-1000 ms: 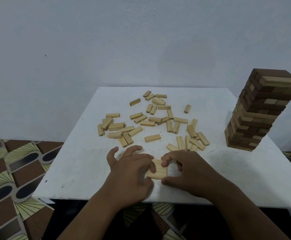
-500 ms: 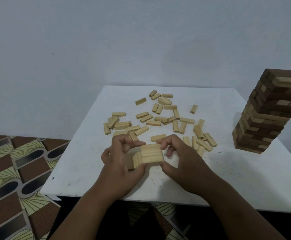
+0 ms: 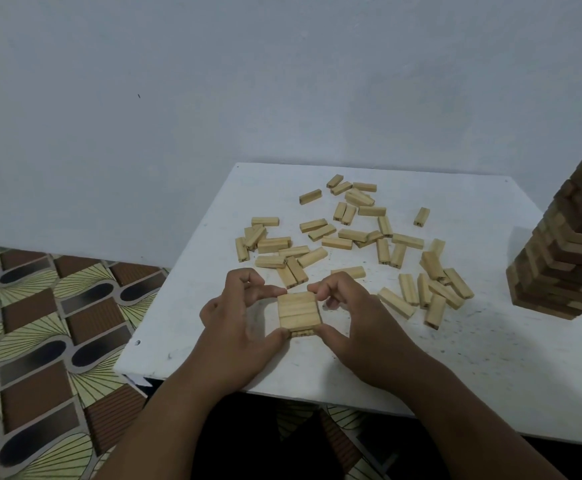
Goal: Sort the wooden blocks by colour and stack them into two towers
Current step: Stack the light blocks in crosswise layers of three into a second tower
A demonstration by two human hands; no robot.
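Observation:
A small stack of light wooden blocks (image 3: 298, 311), three side by side on top of a lower layer, sits near the front of the white table (image 3: 473, 368). My left hand (image 3: 237, 320) pinches its left side between forefinger and thumb. My right hand (image 3: 355, 317) pinches its right side the same way. Several loose light blocks (image 3: 351, 237) lie scattered behind the stack. A tall tower of mixed dark and light blocks (image 3: 573, 244) stands at the table's right edge, partly cut off by the frame.
A plain pale wall rises behind the table. Patterned brown and green floor tiles (image 3: 40, 323) show to the left, beyond the table's left edge. More loose blocks (image 3: 431, 292) lie just right of my right hand.
The two groups of blocks, held apart and tilted a moment ago, now sit squared as one two-layer stack on the table. The view has shifted left, cutting off the tower.

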